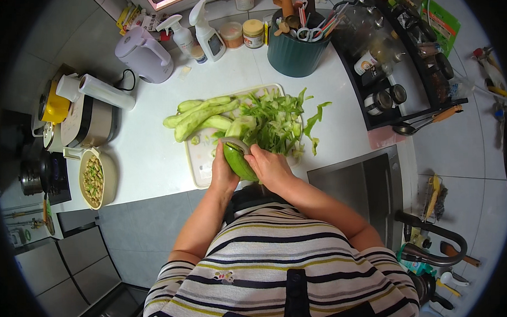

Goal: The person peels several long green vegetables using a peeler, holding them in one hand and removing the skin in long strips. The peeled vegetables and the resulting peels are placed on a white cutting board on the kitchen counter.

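My left hand (pixel 223 171) grips a green gourd (pixel 238 162) from its left side, near the front edge of a cutting board (pixel 200 168). The gourd's far end is pale and peeled, while the end towards me keeps its dark green skin. In my right hand (pixel 271 164) is a peeler (pixel 235 142) with a greyish curved frame, lying across the gourd's skin. Several peeled gourds (pixel 206 114) lie at the board's far left. A heap of green peelings (pixel 277 120) covers its right side, and some strips hang over onto the counter.
A sink (pixel 355 192) with a faucet (pixel 436 236) is at my right. A spice rack (pixel 397 82) and a green utensil holder (pixel 298 52) stand beyond. On the left are a bowl of peanuts (pixel 94 181), a rice cooker (pixel 89 122) and a lilac kettle (pixel 143 55). Spray bottles (pixel 207 34) stand behind.
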`<state>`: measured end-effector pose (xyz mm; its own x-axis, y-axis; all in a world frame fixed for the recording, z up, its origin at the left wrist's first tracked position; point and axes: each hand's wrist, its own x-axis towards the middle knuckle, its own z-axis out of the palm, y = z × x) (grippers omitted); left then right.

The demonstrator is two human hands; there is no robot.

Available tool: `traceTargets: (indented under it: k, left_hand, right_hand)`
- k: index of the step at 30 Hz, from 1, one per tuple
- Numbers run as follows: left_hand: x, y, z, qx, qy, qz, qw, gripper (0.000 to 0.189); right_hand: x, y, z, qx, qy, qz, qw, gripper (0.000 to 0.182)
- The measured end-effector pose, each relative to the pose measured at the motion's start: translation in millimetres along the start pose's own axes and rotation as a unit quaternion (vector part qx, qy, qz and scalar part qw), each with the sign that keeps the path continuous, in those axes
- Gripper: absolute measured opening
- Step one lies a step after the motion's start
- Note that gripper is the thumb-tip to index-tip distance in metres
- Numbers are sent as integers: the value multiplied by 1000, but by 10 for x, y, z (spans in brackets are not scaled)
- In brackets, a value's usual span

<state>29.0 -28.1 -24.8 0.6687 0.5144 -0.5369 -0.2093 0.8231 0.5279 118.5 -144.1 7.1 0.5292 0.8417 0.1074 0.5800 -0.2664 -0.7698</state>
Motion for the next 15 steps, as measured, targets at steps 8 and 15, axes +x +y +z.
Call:
traceTargets:
  k: [8,15]
  left_hand:
    - [70,-10,-111,22,-117,-6,993,46]
    - [12,17,46,93,-82,60,990,48]
  right_hand:
    - [222,521,-6,-70,30,157,985,22]
    - [157,366,-166,-23,66,73,995,24]
